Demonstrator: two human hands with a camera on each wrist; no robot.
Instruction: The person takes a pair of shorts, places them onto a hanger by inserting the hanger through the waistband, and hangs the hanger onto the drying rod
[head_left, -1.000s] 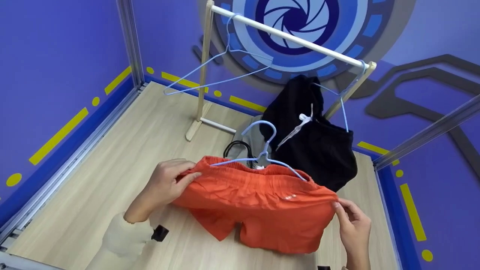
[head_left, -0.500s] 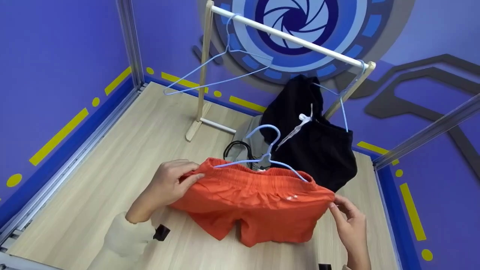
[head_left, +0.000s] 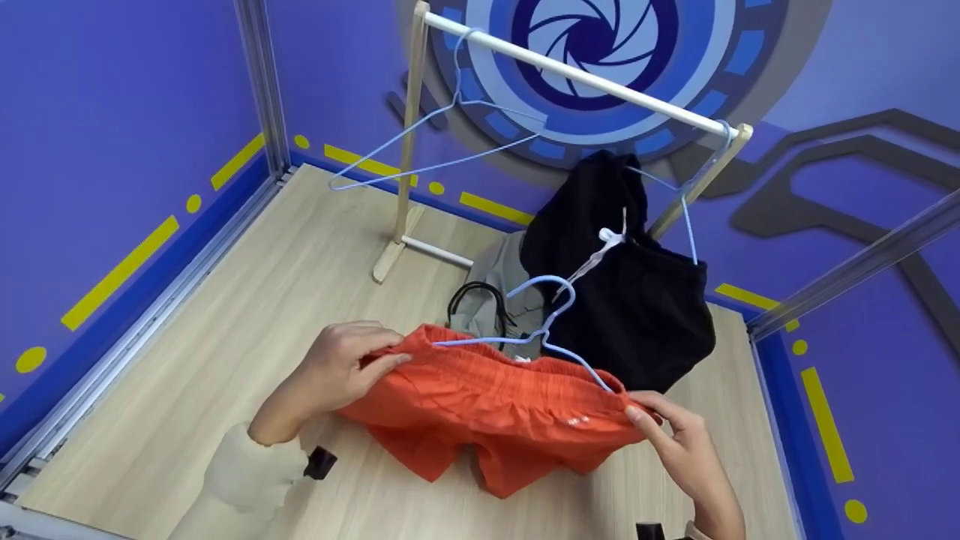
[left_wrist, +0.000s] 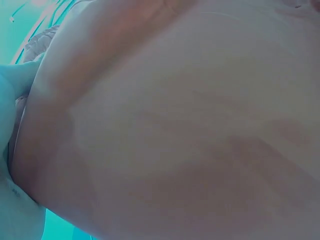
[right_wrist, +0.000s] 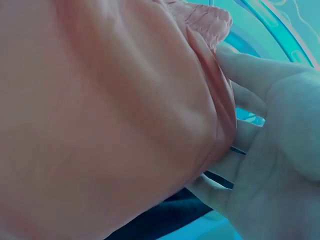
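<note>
Orange-red shorts with a gathered elastic waistband are held up by both hands over the wooden tabletop. My left hand pinches the waistband's left end between thumb and fingers. At the other end, my right hand pinches the waist corner; the right wrist view shows its thumb and fingers at the edge of the cloth. A light blue hanger sits inside the waistband, its hook rising above and its arm ends tucked into the opening. Shorts fabric fills most of the left wrist view.
Behind the shorts stands a clothes rack with a white bar. A bare blue hanger hangs on its left, and black shorts with a white drawstring hang on the right. Grey cloth with a black cord lies beneath.
The right hand has moved left and slightly down along the shorts, closer to the hanger's end. The hanger has sunk and shifted a little right; the left hand has barely moved.
</note>
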